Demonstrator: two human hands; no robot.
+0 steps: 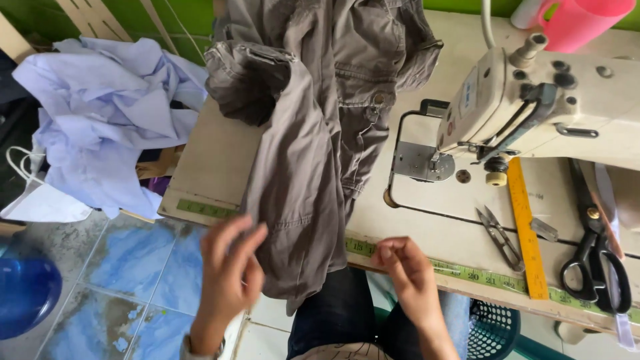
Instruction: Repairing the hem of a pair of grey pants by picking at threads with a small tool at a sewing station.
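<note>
Item: grey-brown garment, cargo-style with flapped, buttoned pockets. It lies draped across the left part of the desk and hangs over the near edge toward the person's lap.

Left hand: at the garment's lower left hem, fingers curled and pressed together on the cloth edge, pinching it.

Right hand: at the desk's near edge just right of the hanging cloth, fingertips drawn together in a pinch; what it pinches is too small to tell.

Sewing machine: cream-coloured, industrial type, on the right half of the desk, its needle end beside the garment.

Thread snips: small, metal, on the desk in front of the machine.

Yellow ruler: lying just right of the snips, running toward the near edge.

Black-handled scissors: large, well to the right, blades pointing away from the person.

Green measuring tape: fixed along the desk's near edge.

Pink plastic container: behind the machine, top right.

Pale lilac fabric pile: heaped to the left of the desk.

Blue basin: on the tiled floor, lower left.

Teal plastic basket: under the desk, beside the person's right leg.
</note>
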